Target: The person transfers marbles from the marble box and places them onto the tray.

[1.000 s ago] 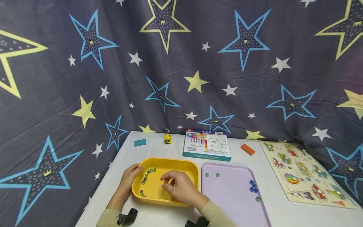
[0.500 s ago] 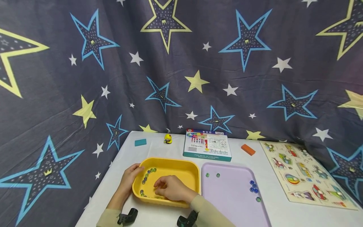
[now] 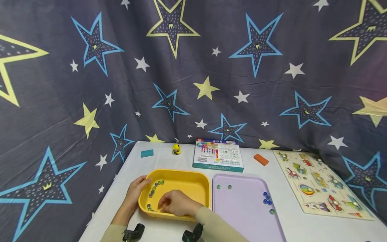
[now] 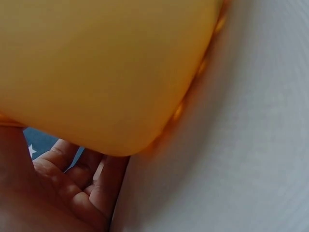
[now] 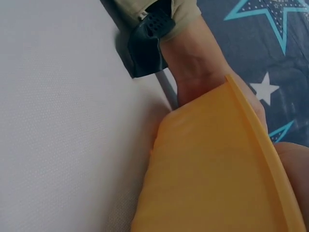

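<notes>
A yellow plastic bin [image 3: 193,185] stands on the table. My left hand [image 3: 134,193] holds its left end, thumb at the rim and fingers outside the wall; the left wrist view shows these fingers [image 4: 99,193] under the bin's corner. Inside, green and blue glass marbles [image 3: 152,192] line the left wall, and more marbles [image 3: 149,207] lie in the front left corner. My right hand [image 3: 180,203] reaches into the bin, fingertips bent down near that corner. Whether they pinch a marble is hidden. The bin's outer wall [image 5: 207,164] covers those fingers in the right wrist view.
Right of the bin lies a lilac tray [image 3: 242,211] with several blue marbles [image 3: 267,201] and a few green ones [image 3: 229,187]. Behind stand a boxed toy set [image 3: 217,156], a yellow duck [image 3: 176,149], a teal block [image 3: 147,153] and an orange block [image 3: 261,159]. A picture puzzle board [image 3: 321,188] lies far right.
My right hand has moved left and lower inside the bin, from its middle towards the front left corner. The left hand keeps its hold on the bin. The head view has shifted slightly.
</notes>
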The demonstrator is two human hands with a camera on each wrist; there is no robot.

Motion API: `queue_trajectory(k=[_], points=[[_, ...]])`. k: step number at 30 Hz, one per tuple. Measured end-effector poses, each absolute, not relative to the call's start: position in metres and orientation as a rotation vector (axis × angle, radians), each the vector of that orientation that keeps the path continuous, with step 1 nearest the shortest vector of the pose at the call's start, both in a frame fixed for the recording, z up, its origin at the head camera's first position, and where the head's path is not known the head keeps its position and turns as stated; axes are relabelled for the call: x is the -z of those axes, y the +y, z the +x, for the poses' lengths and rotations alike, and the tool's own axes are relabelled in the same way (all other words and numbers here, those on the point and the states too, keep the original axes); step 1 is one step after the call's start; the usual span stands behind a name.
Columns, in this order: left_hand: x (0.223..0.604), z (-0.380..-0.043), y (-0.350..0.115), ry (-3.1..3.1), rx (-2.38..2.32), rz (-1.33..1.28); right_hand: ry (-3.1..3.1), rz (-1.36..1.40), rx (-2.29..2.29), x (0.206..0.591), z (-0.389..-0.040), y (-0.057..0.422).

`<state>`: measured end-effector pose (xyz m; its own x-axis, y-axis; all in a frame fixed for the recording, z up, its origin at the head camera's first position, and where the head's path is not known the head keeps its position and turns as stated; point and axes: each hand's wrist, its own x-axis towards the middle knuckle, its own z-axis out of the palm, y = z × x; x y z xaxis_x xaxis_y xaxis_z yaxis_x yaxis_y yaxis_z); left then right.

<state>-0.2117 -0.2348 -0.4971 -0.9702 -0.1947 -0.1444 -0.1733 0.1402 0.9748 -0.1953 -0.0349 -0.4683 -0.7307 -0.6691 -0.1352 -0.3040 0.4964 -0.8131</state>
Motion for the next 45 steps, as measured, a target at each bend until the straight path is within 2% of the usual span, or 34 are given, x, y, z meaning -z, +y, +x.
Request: queue_trajectory(k=[24,45], points=[[0.501,-0.214,-0.237,-2.319,2.047,0.363,2.199,-0.681,1.15,0.464,-0.192,-0.027],[0.5,-0.213,-0.237,-2.329,2.038,0.368,2.408,-0.782,1.186,0.463,-0.192,-0.02]])
